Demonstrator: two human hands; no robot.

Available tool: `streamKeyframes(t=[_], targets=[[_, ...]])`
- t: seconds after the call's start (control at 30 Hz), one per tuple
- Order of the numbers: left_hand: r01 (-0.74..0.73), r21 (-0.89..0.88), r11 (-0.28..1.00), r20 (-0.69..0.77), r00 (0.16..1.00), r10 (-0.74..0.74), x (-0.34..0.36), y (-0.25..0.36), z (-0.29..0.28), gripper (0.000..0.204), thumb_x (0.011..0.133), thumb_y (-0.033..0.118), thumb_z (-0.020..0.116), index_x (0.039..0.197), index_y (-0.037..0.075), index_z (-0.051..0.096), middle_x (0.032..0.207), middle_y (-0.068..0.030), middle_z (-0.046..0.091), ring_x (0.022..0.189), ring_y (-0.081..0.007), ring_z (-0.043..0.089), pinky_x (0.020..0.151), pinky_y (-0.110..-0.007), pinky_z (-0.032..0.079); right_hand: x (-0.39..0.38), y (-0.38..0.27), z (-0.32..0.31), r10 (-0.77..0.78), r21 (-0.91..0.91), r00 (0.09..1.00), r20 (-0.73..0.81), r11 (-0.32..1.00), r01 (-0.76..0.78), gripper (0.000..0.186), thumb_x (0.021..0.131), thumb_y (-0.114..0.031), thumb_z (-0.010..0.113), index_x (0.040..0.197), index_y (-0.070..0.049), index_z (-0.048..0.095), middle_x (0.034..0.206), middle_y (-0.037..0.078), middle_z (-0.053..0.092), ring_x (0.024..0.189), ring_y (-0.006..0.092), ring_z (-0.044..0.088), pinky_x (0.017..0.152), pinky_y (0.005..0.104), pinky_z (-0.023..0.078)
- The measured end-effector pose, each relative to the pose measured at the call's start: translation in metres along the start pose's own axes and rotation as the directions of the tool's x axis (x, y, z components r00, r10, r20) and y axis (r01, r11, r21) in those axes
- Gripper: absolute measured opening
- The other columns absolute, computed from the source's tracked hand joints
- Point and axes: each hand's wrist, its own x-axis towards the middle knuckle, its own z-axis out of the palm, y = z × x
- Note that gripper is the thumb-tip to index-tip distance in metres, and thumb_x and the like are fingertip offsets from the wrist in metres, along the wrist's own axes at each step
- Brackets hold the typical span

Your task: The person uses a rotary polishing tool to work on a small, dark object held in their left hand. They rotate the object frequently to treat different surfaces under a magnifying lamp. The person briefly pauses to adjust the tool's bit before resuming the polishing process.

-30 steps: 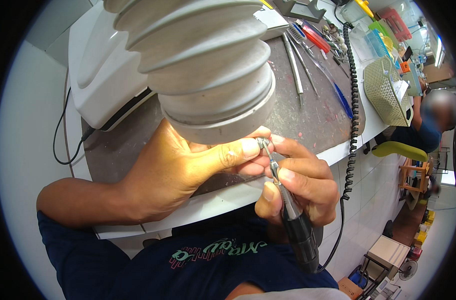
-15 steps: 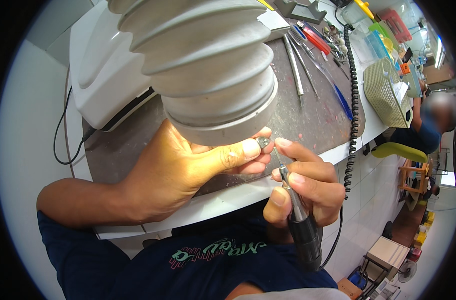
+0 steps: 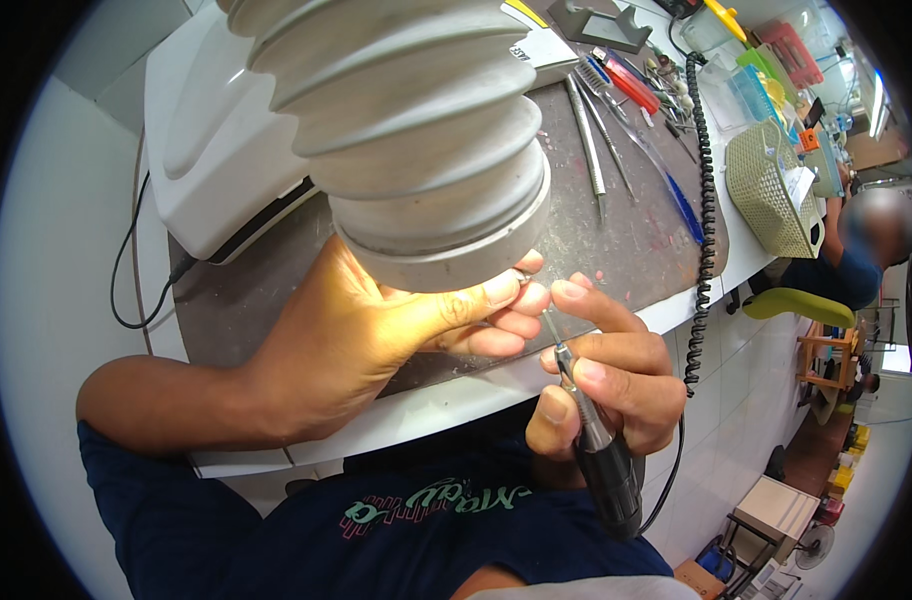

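My left hand [image 3: 361, 325] pinches a small grey metal piece [image 3: 523, 278] between thumb and forefinger, just under the rim of a wide ribbed hose [image 3: 426, 150]. Most of the piece is hidden by the fingertips, so its exact kind cannot be made out. A rotary handpiece [image 3: 608, 470] with a black body and steel nose lies in my right hand [image 3: 626, 385], gripped like a pen. Its thin bur [image 3: 551, 327] points up toward the left fingertips, a little apart from the metal piece. The right forefinger stretches out near the left hand's fingers.
A white machine [image 3: 226, 130] stands at the left. Slim metal hand tools [image 3: 588, 150], a blue-handled brush [image 3: 681, 200] and a red-handled tool [image 3: 631, 82] lie beyond the hands. A coiled black cord [image 3: 706, 170] hangs past a woven basket [image 3: 771, 190]. Another person [image 3: 836, 255] sits far right.
My left fingers have turned the metal piece, which now shows much less. The handpiece's bur has dropped slightly away from it. The hose appears shifted a little in view.
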Motion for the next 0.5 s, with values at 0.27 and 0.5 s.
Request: streamKeyframes(t=[0.27,0.5], targets=[[0.029,-0.013,1.000,0.012,1.000,-0.028,0.0004,0.0026,-0.0012,0.021,0.098,0.015,0.052,0.110,-0.002,0.051,0.099,-0.0165,0.063,0.090,-0.0193,0.066,0.076,-0.026,0.058,-0.0003,0.0022,0.0019,-0.013,0.017,0.999,-0.042,1.000,0.013,0.025,0.080,-0.011,0.074,0.096,-0.005,0.056,0.078,0.011,0.064,0.091,0.0357,0.069,0.081,0.0459,0.058],[0.066,-0.058,0.996,0.056,0.996,-0.063,0.0002,0.0030,-0.0048,0.020,0.098,0.017,0.051,0.106,-0.001,0.052,0.102,-0.0169,0.062,0.092,-0.0187,0.065,0.079,-0.027,0.058,0.0004,0.0027,0.0030,0.004,0.053,0.999,-0.037,0.999,-0.002,0.024,0.079,-0.011,0.074,0.096,-0.005,0.057,0.077,0.010,0.064,0.093,0.0356,0.069,0.085,0.0481,0.055]])
